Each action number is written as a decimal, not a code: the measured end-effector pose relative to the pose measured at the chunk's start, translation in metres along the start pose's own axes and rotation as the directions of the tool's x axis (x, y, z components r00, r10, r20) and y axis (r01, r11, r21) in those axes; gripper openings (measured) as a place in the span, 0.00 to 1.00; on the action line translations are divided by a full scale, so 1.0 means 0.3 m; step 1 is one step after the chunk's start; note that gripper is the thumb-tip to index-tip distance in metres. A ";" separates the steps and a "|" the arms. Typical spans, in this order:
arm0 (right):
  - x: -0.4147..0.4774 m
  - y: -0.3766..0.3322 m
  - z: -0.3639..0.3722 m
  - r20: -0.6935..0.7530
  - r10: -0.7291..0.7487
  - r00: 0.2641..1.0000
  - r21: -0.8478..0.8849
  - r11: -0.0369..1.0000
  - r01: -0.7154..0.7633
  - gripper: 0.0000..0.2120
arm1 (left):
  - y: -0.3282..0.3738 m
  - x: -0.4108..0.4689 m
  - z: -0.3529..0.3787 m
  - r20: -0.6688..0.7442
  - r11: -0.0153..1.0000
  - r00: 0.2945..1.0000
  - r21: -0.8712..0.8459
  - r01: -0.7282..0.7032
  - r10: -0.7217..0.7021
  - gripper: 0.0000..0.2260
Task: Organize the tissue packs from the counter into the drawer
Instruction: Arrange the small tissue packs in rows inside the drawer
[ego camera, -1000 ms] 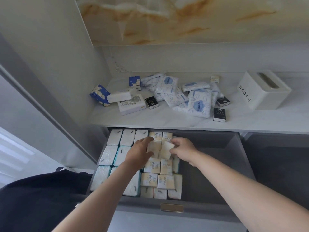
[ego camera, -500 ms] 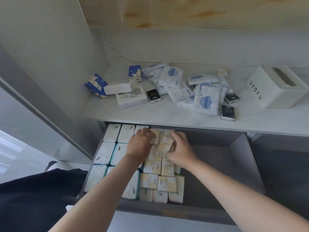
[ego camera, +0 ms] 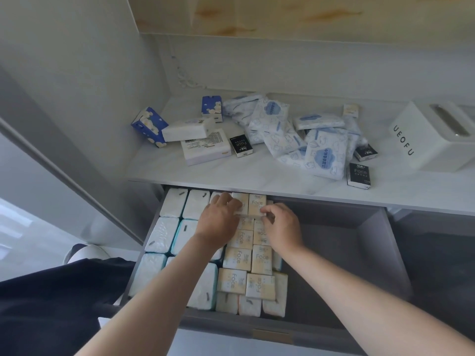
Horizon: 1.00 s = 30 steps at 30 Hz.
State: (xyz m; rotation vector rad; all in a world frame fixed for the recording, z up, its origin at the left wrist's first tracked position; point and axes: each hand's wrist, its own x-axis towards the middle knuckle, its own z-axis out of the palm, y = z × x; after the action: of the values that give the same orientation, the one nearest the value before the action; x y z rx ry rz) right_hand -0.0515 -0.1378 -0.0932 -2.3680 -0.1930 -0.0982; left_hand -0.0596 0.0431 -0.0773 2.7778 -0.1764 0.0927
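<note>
The grey drawer (ego camera: 359,255) stands pulled out below the counter (ego camera: 257,173). White tissue packs (ego camera: 163,235) fill its left side and beige "Face" packs (ego camera: 237,258) lie in rows down the middle. My left hand (ego camera: 218,222) curls its fingers over a beige pack (ego camera: 242,200) in the back row. Beside it, my right hand (ego camera: 281,226) pinches the near edge of another beige pack (ego camera: 257,204). On the counter lie a heap of blue-and-white packs (ego camera: 323,156), small black packs (ego camera: 240,145), blue boxes (ego camera: 149,125) and white packs (ego camera: 205,150).
A white tissue box (ego camera: 431,136) lettered UEOFU stands at the counter's right end. One small beige pack (ego camera: 350,110) lies near the back wall. The drawer's right half shows bare grey floor. A wall panel borders the left side.
Both hands have moved toward the back of the drawer with the two beige packs. The packs, held tilted above the rows before, now lie flat in the back row.
</note>
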 end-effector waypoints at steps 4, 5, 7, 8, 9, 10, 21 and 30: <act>-0.011 -0.004 -0.046 0.188 -0.014 0.982 -0.094 0.995 0.032 0.17 | 0.025 -0.005 -0.039 0.110 0.999 0.994 0.027 0.020 -0.023 0.19; -0.014 -0.013 -0.065 0.219 -0.007 0.976 -0.119 0.992 0.034 0.18 | 0.037 -0.004 -0.053 0.112 0.999 0.993 0.016 0.031 -0.032 0.18; -0.007 -0.041 -0.117 0.213 0.000 0.977 -0.130 0.991 0.029 0.17 | 0.066 0.000 -0.085 0.093 0.998 0.995 -0.025 0.049 -0.046 0.17; 0.006 -0.058 -0.151 0.188 -0.008 0.982 -0.124 0.992 0.032 0.14 | 0.083 0.004 -0.102 0.083 0.998 0.995 -0.047 0.053 -0.049 0.16; 0.024 -0.076 -0.191 0.165 -0.020 0.986 -0.117 0.992 0.040 0.12 | 0.103 0.012 -0.123 0.076 0.996 0.996 -0.070 0.052 -0.046 0.15; 0.047 -0.092 -0.231 0.148 -0.029 0.989 -0.114 0.992 0.047 0.11 | 0.120 0.022 -0.143 0.072 0.994 0.996 -0.099 0.052 -0.046 0.14; 0.301 0.137 -0.745 0.198 0.107 0.974 -0.541 0.841 0.017 0.03 | 0.557 0.312 -0.204 0.103 0.985 0.988 -0.142 -0.102 0.117 0.14; 0.380 0.324 -0.768 0.344 0.020 0.939 -0.431 0.891 0.138 0.32 | 0.622 0.545 -0.104 -0.001 0.964 0.999 0.265 0.037 -0.038 0.20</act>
State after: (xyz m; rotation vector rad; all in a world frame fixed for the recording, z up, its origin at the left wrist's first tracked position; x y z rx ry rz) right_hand 0.0737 -0.3543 0.0207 -2.8338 -0.4531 0.2717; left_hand 0.0760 -0.1375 0.0302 3.0470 -0.1190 0.1085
